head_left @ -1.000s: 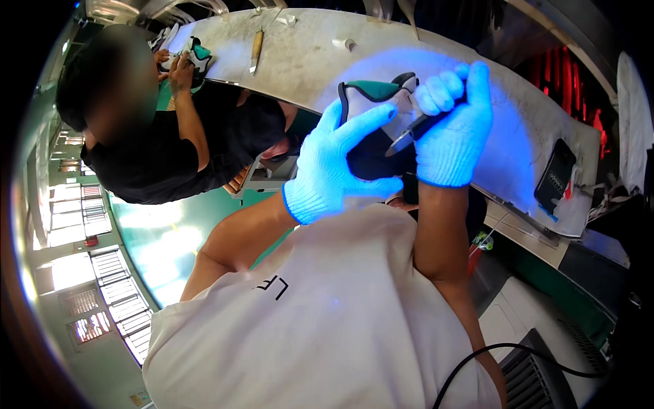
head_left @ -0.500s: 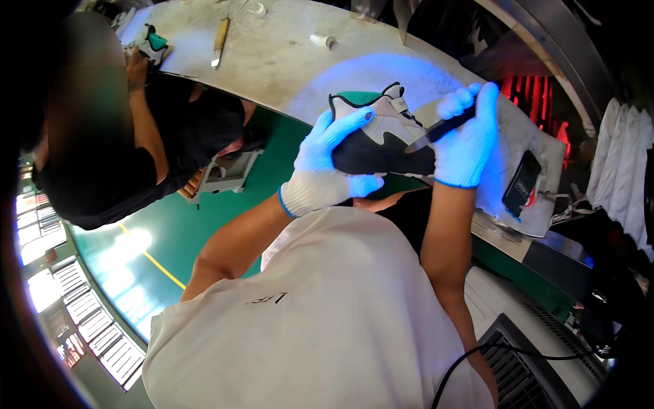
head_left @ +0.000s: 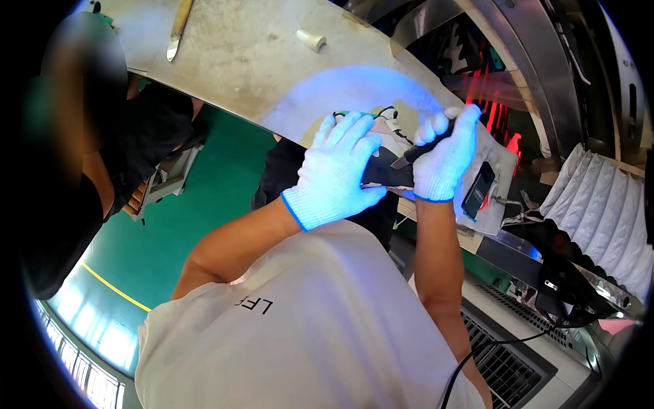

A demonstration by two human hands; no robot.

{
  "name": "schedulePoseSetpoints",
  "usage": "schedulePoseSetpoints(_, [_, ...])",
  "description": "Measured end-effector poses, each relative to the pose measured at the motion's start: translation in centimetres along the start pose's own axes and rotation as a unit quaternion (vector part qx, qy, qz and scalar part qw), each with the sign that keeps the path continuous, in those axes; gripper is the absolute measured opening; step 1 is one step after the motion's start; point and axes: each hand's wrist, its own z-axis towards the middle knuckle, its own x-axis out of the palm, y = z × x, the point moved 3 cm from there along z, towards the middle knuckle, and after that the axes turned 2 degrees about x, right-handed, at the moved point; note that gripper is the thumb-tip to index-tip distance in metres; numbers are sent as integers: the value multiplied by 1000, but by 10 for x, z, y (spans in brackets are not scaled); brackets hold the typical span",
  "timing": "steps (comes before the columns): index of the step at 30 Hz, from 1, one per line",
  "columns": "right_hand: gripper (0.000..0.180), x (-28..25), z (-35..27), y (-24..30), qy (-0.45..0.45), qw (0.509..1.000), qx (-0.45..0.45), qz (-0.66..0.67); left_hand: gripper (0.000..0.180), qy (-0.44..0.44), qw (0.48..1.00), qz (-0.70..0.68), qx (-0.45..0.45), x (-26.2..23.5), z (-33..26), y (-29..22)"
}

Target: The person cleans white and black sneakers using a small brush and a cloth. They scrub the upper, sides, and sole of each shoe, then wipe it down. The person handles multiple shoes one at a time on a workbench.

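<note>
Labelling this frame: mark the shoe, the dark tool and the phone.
shoe (head_left: 381, 170), head view, dark side between the gloves.
dark tool (head_left: 415, 153), head view, shaft below the right hand (head_left: 446, 163).
phone (head_left: 478, 189), head view, screen face, on the bench.

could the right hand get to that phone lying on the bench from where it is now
Probably yes. The phone lies uncovered on the bench just beside the right hand, nothing between them, though that hand already grips a dark tool.

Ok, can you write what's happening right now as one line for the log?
left hand: gloved, holds dark shoe | right hand: gloved, grips dark pen-like tool on shoe | worktable: blue light patch
</note>
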Motion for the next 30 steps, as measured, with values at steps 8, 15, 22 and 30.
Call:
schedulePoseSetpoints(8, [49, -12, 21, -9, 288, 923, 191, 167, 79, 26, 999, -20, 20, -4, 10, 7])
schedulePoseSetpoints(15, [44, -4, 7, 5, 165, 980, 109, -4, 82, 39, 999, -9, 19, -5, 13, 9])
schedulePoseSetpoints(22, [41, -4, 11, 9, 97, 991, 86, -44, 80, 21, 999, -3, 31, -1, 15, 8])
schedulePoseSetpoints(30, [41, -22, 43, 2, 184, 966, 156, 97, 74, -8, 1000, 14, 23, -4, 16, -6])
